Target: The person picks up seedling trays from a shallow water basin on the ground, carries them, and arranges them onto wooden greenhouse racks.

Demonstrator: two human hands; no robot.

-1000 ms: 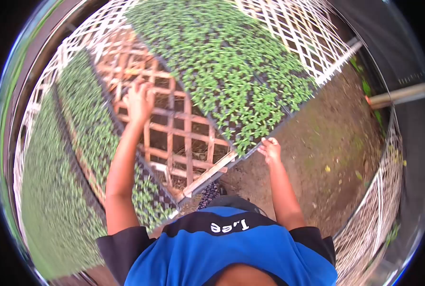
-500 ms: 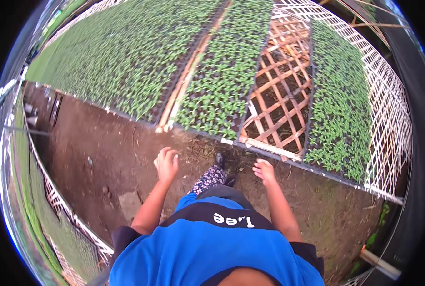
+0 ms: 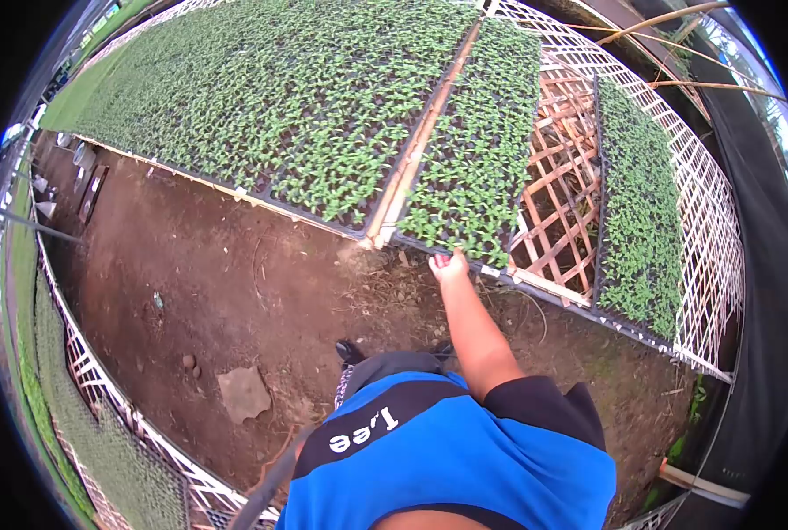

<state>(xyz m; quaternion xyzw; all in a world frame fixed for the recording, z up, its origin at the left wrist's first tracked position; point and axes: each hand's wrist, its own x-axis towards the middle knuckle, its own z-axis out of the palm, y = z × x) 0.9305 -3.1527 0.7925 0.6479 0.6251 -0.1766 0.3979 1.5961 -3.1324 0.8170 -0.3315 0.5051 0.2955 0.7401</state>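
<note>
My right hand reaches forward to the front edge of a black seedling tray full of small green seedlings. Its fingers are curled at the tray's rim, the thumb up against the edge; part of the grip is hidden. The tray rests at the near end of a narrow strip of seedlings, beside a wooden rail. My left hand is out of view.
A wide bed of seedlings spreads left of the rail. Right of the held tray shows bare wooden lattice, then another seedling strip. A flat stone lies on the dirt floor. Dark netting hangs at right.
My right hand has moved forward and left to the tray's edge, from hanging open over the ground. My left hand has dropped out of view. My body has turned and shifted.
</note>
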